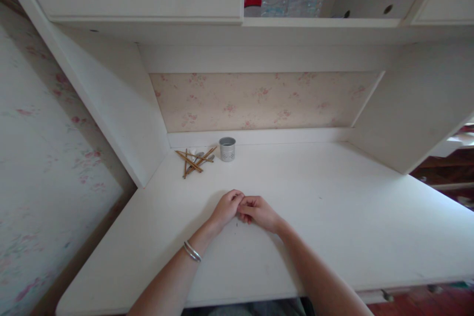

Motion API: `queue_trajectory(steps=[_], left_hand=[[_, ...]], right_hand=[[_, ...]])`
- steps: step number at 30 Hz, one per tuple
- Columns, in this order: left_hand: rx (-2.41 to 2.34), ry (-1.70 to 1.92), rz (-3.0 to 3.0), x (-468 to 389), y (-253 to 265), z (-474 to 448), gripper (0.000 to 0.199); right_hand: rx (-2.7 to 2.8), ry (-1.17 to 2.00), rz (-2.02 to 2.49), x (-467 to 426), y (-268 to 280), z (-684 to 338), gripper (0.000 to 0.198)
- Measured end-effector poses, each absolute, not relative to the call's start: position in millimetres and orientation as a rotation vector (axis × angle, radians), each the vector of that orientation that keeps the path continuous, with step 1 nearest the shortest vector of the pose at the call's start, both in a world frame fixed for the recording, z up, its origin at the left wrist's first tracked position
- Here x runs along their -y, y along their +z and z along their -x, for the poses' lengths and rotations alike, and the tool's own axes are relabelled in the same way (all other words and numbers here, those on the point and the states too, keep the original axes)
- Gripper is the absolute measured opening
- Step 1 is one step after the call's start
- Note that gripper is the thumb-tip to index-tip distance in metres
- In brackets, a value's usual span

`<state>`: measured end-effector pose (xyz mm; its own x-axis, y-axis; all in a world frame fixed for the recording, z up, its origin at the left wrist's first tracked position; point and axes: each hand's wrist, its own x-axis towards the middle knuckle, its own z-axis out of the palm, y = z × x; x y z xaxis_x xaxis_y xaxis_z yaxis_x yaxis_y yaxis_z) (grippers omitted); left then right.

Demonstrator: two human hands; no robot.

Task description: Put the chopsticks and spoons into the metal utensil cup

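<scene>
Toward the back left of the flat white desk (pixel 333 217), crossed slender brown sticks (pixel 189 161) and grey spoon-like utensils (pixel 211 158) lie beside an upright grey cylindrical cup (pixel 227 149). Nearer the front edge, the left hand (pixel 225 209) and right hand (pixel 261 211) meet, fingers touching; whether they grip anything cannot be determined.

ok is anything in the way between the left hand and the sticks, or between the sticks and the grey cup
Nothing visible is. Only white tabletop shows between the left hand and the sticks; the grey cup stands just right of them, close to one stick's tip.
</scene>
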<state>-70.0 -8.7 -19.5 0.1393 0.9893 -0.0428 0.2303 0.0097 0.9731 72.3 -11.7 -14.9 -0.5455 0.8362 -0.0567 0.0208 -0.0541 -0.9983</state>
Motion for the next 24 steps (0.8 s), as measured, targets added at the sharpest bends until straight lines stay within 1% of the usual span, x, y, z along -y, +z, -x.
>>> queue_trajectory(steps=[7, 24], left_hand=[[-1.273, 0.988, -1.441, 9.6, -18.5, 70.1, 0.025], [-1.29, 0.967, -1.439, 9.7, -18.4, 70.3, 0.027]], right_hand=[[1.596, 1.672, 0.913, 10.7, -16.4, -72.4, 0.02], [1.583, 1.679, 0.938, 12.0, -12.8, -71.3, 0.02]])
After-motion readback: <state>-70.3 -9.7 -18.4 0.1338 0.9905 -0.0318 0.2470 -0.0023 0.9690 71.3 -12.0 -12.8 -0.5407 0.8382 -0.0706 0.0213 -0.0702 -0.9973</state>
